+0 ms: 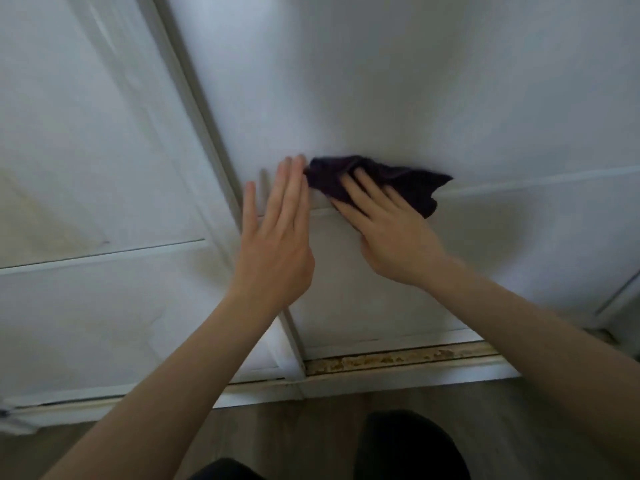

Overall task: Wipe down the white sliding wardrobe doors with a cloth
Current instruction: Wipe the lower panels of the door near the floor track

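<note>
A dark purple cloth [408,183] lies bunched against the right white sliding wardrobe door [398,88], just above a horizontal trim strip. My right hand [388,230] presses flat on the cloth, fingers spread over its left part. My left hand [277,237] is held flat and open beside it, fingertips touching the door close to the cloth's left edge. A second white door [86,150] stands to the left, behind a vertical frame edge [204,133].
The floor track [398,358] under the right door shows brownish worn patches. A white baseboard rail runs below it. Wooden floor [311,410] lies at the bottom, with a dark-clothed knee [408,445] just in front of me.
</note>
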